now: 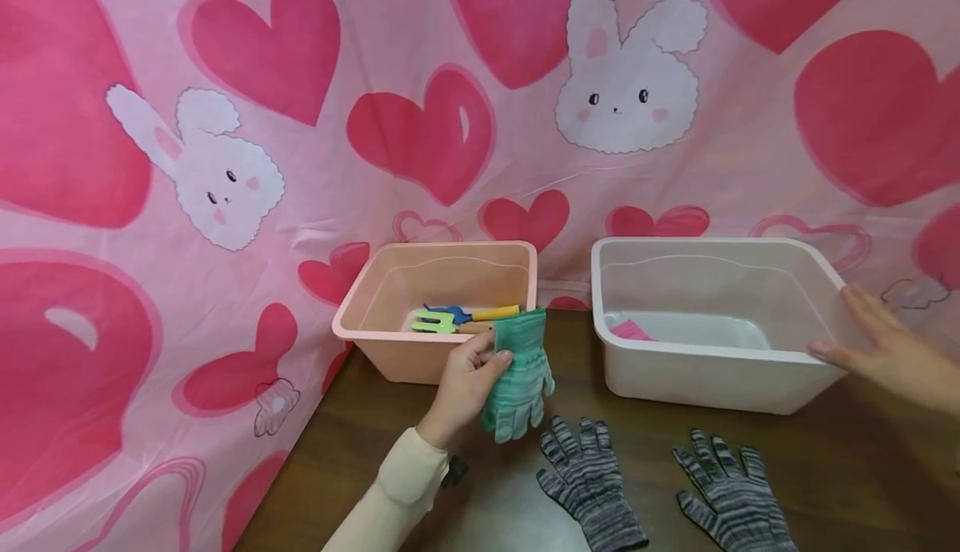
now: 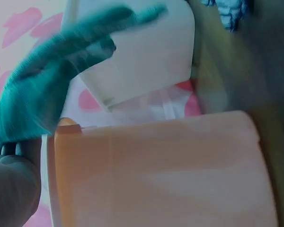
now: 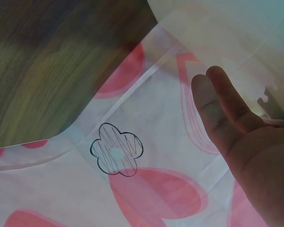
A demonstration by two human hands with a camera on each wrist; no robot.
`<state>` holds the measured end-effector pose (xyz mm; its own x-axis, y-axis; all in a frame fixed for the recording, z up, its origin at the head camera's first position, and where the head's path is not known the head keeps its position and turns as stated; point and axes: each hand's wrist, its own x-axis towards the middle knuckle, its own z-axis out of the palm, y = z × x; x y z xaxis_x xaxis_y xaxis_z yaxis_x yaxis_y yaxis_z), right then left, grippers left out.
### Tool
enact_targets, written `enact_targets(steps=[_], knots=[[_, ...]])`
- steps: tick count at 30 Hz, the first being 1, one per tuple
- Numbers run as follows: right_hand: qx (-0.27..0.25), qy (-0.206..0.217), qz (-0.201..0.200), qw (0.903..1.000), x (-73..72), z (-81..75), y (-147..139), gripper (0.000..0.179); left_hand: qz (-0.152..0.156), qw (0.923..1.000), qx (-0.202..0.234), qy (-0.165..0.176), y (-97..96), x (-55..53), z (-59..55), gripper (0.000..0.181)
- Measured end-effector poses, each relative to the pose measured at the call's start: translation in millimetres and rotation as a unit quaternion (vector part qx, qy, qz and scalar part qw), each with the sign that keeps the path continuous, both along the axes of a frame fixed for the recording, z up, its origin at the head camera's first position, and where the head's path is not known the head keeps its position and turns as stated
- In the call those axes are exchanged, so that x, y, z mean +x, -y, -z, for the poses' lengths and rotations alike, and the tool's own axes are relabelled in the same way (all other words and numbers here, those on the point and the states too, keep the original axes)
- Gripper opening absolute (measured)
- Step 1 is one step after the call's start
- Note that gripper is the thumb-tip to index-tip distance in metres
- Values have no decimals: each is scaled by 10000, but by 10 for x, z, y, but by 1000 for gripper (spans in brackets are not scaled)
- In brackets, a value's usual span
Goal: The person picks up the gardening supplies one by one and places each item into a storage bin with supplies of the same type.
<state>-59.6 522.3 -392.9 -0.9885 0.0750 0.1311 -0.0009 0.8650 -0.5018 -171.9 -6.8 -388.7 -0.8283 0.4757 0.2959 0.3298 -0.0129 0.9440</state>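
Note:
My left hand (image 1: 472, 377) pinches a green striped glove (image 1: 519, 373) by its cuff, fingers hanging down, in front of the pink-orange bin (image 1: 420, 356). In the left wrist view the same glove (image 2: 31, 101) is blurred above that bin's side. Inside the bin lie a light-green hand fork (image 1: 435, 323) and a blue tool with a yellow handle (image 1: 495, 313). My right hand (image 1: 888, 348) rests at the right rim of the white bin (image 1: 720, 381), its fingers straight. A pink piece (image 1: 632, 331) lies on that bin's floor, its kind unclear.
Two grey striped gloves lie flat on the dark wooden table, one glove (image 1: 592, 485) at the centre and another glove (image 1: 738, 494) further right. Behind the bins hangs a pink curtain (image 1: 525, 168) printed with hearts and rabbits. A small dark item (image 1: 454, 470) shows beside the left sleeve.

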Motion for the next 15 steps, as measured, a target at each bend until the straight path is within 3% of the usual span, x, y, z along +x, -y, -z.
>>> enact_targets(steps=[6, 11, 15], knots=[[-52, 184, 76, 9998, -13, -27, 15, 102, 217, 9994, 210, -164, -111, -92, -107, 32], [-26, 213, 94, 9997, -18, -28, 15, 102, 213, 9981, 389, -432, -266, -131, -252, 39], [2, 153, 107, 9998, 2, -15, 1, 102, 68, 9960, 267, -846, -440, -161, -361, 41]])
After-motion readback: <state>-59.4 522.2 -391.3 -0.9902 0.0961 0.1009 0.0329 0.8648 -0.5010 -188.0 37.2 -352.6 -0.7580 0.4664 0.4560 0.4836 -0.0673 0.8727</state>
